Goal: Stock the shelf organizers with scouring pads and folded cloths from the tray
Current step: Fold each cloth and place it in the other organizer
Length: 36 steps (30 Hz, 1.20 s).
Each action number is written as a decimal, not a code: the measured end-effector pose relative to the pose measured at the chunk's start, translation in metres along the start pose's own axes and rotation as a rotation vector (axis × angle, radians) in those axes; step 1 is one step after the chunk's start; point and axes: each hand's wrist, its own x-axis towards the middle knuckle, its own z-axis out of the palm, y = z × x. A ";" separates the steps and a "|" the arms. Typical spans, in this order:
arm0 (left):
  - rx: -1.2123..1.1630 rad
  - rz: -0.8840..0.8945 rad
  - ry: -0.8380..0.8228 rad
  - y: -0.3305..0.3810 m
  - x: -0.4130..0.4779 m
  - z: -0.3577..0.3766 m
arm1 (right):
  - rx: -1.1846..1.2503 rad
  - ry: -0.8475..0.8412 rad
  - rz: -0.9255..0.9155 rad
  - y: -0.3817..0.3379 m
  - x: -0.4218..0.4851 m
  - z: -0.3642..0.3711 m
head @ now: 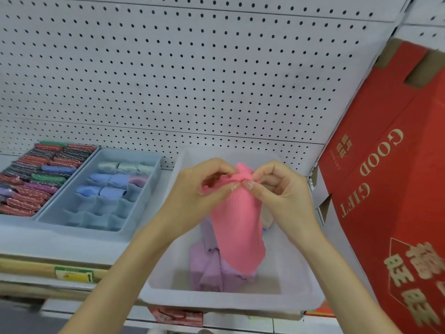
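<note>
From my remote seat, the white pegboard wall fills most of the far view. A big red gift carton printed "GOOD GIFT" leans in at the right. Below them runs the white shelf, and the white tray sits on it at centre, its near rim hanging over the shelf's front edge. Left of the tray stands a blue-grey divided organizer. Its far rows hold rolled cloths in pale green, blue and pink. At far left, just beside it, another organizer is packed with rows of scouring pads in red, green, blue and purple wrappers. Above the tray I see a pink ribbed cloth hanging down, its lower end draped over the lilac cloths lying inside. My left hand and right hand both pinch the pink cloth's bunched top edge between thumb and forefinger, thumbs almost touching, other fingers curled. A small yellow label sits on the shelf's front rail, near left.
</note>
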 end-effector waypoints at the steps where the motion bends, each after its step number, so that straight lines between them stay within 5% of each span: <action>1: -0.019 -0.026 0.005 -0.001 0.001 0.000 | -0.003 0.002 0.000 0.000 0.000 -0.001; 14: 0.214 0.039 -0.086 0.006 0.003 -0.005 | 0.114 0.082 0.176 -0.003 0.001 -0.005; 19: 0.068 -0.057 -0.043 0.003 0.003 -0.002 | 0.134 0.114 0.214 0.002 0.001 -0.006; 27: -0.057 -0.160 -0.088 0.006 0.006 -0.003 | 0.070 -0.153 0.376 -0.004 0.003 -0.012; 36: -0.083 -0.224 -0.134 0.002 0.004 -0.011 | 0.028 0.039 0.075 -0.015 0.005 -0.002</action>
